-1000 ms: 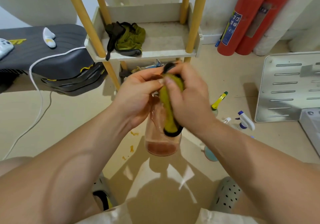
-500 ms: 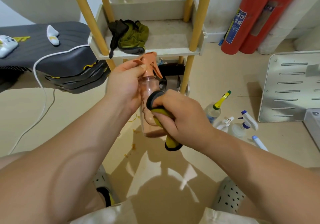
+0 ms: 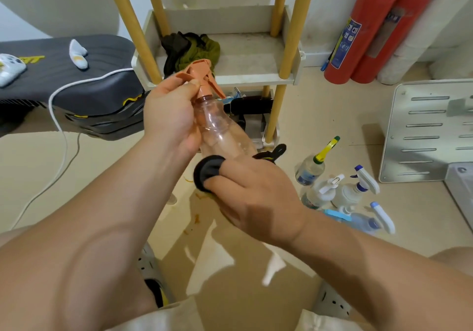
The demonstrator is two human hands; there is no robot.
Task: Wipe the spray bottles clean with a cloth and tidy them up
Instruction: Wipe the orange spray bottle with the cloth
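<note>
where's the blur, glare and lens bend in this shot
Head view: the right hand is softly motion-blurred; small glints on the clear bottle; bright patches break the shadow on the floor; the wide lens leans the shelf posts and fire extinguishers outward.

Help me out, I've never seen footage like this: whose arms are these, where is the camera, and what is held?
No machine here: a person wears a camera on the head, looking down at their own arms. The left hand grips a clear spray bottle by its orange sprayer neck. The right hand holds a dark cloth against the bottle's lower part. On the floor to the right are several more spray bottles. Ahead is a low shelf with a crumpled green rag; two red fire extinguishers stand at the back right.
</note>
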